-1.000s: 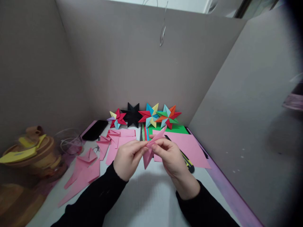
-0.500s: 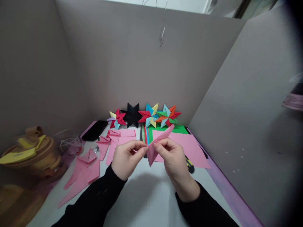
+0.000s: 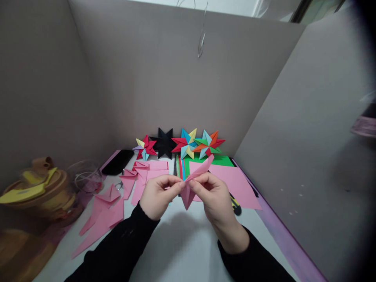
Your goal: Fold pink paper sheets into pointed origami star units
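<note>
A folded piece of pink origami paper [image 3: 188,196] is held up over the table between both hands. My left hand [image 3: 160,194] pinches its left edge between thumb and fingertips. My right hand [image 3: 211,196] grips it from the other side, thumb pressed on the front near the middle. One pointed flap rises to the upper right and another points down. To the left lie several folded pink paper pieces [image 3: 101,223], and smaller folded pink pieces [image 3: 127,182] sit behind them. A flat pink sheet [image 3: 235,184] is partly behind my right hand.
Several folded paper stars [image 3: 188,143] lean against the grey back panel. A black phone [image 3: 118,162] lies at the back left. A yellow-and-black tool [image 3: 235,205] is beside my right wrist. Brown containers [image 3: 44,196] stand at the left edge. Green paper [image 3: 225,159] lies under the pink sheet.
The pink piece has tilted slightly, its upper flap shifting left and its lower point moving a little down. Both hands keep their pinch, and the left has moved slightly right.
</note>
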`<state>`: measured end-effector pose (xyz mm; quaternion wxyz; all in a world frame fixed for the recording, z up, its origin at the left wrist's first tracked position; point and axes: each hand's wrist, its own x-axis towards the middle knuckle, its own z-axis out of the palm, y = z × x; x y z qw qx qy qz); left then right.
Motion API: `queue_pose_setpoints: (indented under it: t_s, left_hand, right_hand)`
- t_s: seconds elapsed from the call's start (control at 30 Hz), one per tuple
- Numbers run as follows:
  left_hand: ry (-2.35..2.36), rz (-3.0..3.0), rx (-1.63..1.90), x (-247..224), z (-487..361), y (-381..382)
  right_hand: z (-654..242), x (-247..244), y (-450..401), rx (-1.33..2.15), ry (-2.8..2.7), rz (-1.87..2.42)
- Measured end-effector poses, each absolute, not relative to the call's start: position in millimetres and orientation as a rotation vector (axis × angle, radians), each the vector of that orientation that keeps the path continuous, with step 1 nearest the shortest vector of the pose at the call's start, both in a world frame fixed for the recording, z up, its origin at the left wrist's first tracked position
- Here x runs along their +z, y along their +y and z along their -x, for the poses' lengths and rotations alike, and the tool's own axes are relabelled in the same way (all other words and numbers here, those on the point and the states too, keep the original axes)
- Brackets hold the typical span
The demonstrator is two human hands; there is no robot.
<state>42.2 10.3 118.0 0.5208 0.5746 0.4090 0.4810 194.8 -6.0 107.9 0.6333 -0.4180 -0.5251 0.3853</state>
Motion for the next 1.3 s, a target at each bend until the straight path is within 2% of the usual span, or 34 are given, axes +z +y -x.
queue_pose_setpoints:
  t_s: [0.83,1.0,1.1,1.2,1.3]
  left_hand:
    - [1.056,-1.676,1.338,121,-46,-3]
    - [1.082,-1.583,1.313,119,-45,2]
    - [1.069,-1.525,1.308,118,-45,4]
    - [1.053,-1.520,1.288,117,-45,5]
    - [1.059,-1.564,1.249,117,-46,6]
  right_hand:
    - [-194,114,-18,0.519,-1.401,1.074]
    - [-189,113,-15,0.601,-1.229,0.866]
    - [-188,112,-12,0.806,-1.098,0.774]
    - [-188,113,-9,1.018,-1.126,0.831]
    - [-188,115,-9,1.031,-1.159,0.930]
